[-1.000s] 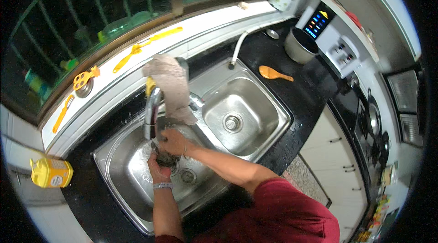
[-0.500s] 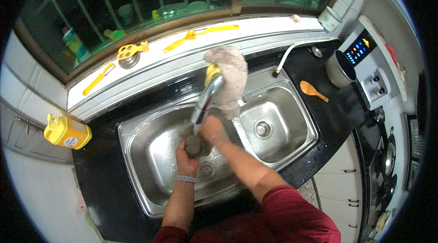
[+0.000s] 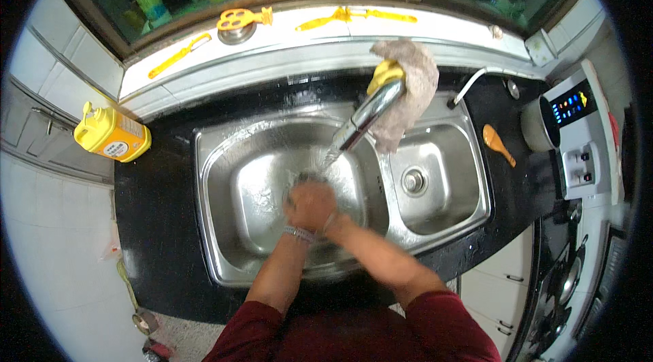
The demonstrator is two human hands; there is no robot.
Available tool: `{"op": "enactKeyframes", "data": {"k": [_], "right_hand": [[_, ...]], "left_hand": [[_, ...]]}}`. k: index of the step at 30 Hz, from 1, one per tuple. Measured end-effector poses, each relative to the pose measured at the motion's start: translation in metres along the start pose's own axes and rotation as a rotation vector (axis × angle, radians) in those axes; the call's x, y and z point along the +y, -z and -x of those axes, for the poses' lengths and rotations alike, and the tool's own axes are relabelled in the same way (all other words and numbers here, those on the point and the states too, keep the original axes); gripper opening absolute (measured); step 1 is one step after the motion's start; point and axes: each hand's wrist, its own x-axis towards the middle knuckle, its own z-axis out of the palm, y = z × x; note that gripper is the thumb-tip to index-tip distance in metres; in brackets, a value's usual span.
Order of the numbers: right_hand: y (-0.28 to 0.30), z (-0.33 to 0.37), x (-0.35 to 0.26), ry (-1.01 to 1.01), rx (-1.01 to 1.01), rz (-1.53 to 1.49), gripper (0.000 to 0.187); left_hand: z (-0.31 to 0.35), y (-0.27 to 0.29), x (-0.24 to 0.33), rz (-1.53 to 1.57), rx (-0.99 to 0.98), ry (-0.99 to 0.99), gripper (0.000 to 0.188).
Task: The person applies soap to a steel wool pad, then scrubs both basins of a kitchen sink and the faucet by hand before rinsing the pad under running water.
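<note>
Over the large sink basin, my hands are pressed together. My right hand lies on top, its fingers closed and blurred. My left hand is mostly hidden beneath it, closed too. Between them, a bit of a dark grey-brown wad shows past the fingers; whether it is cloth or a scourer I cannot tell. Water runs from the chrome faucet into the basin, just beyond and right of my hands. A pale rag and a yellow cloth hang over the faucet.
A smaller basin adjoins on the right. On the black counter are a yellow jug at left, a wooden rice paddle and a pot at right. Yellow-handled kitchen tools line the windowsill.
My right hand has come from beside the faucet's spout onto my left hand, covering most of the wad. The hands are now nearer me than the water. The view has shifted.
</note>
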Motion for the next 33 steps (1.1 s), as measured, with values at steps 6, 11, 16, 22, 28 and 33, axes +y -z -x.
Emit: {"op": "enactKeyframes", "data": {"k": [6,11,16,22,28,33], "right_hand": [[-0.004,-0.062,0.117,-0.306,0.390,0.066,0.034],[-0.008,-0.052,0.160,-0.282,0.542,-0.851,0.028],[-0.022,0.002,0.076,-0.001,0.257,-0.488,0.033],[-0.008,0.026,0.045,-0.085,0.340,-0.541,0.039],[0.006,0.004,0.073,-0.287,0.077,-1.643,0.033],[0.017,0.000,0.094,-0.075,0.149,-1.348,0.031]], "left_hand": [[-0.022,-0.059,-0.061,-1.226,0.254,-0.532,0.046],[0.003,-0.101,-0.094,-1.379,0.332,-0.400,0.054],[0.007,-0.081,-0.082,-1.157,0.424,-0.281,0.058],[0.015,-0.059,-0.078,-1.258,0.420,-0.321,0.049],[0.002,-0.079,-0.094,-1.243,0.303,-0.246,0.052],[0.018,-0.089,-0.114,-1.355,0.266,-0.117,0.063]]}}
